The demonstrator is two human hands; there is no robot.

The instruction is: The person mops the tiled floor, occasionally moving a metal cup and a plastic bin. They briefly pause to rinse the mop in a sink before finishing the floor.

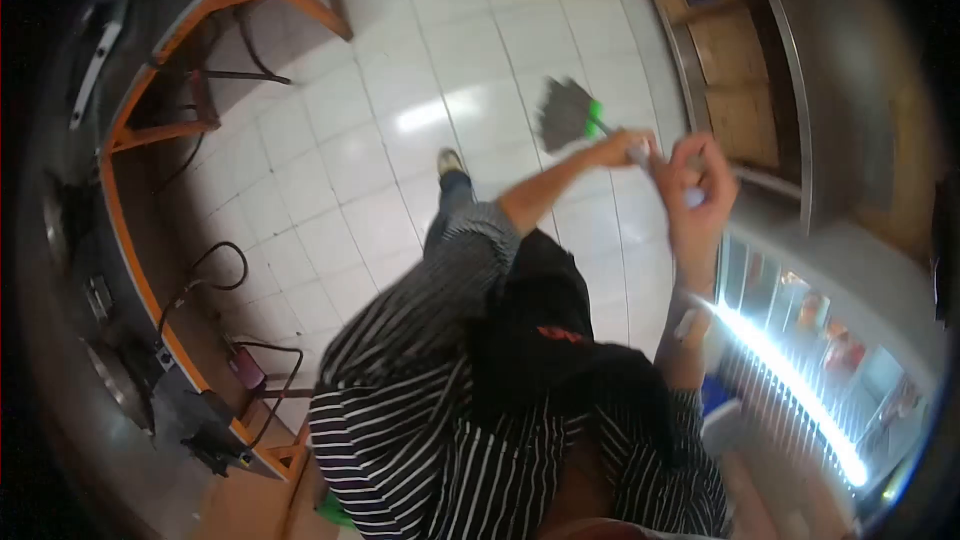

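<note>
One brush point(568, 112), green-handled, far centre over the tiled floor point(350, 170). Left hand point(622, 150) closed around its handle end. Right hand point(695, 190) beside it, fingers curled on one small white object point(692, 197), identity unclear.

You have a single view, from the camera worn on your head. It looks steeply down along your own body, so your striped torso fills the lower middle and the white tiled floor point(370, 140) spreads out above it. The wide lens bends everything toward a dark round rim. Your hands point(660, 165) sit close, right of centre. An orange-framed bench point(120, 130) curves down the left edge; a lit cabinet point(810, 360) lies at the lower right.
</note>
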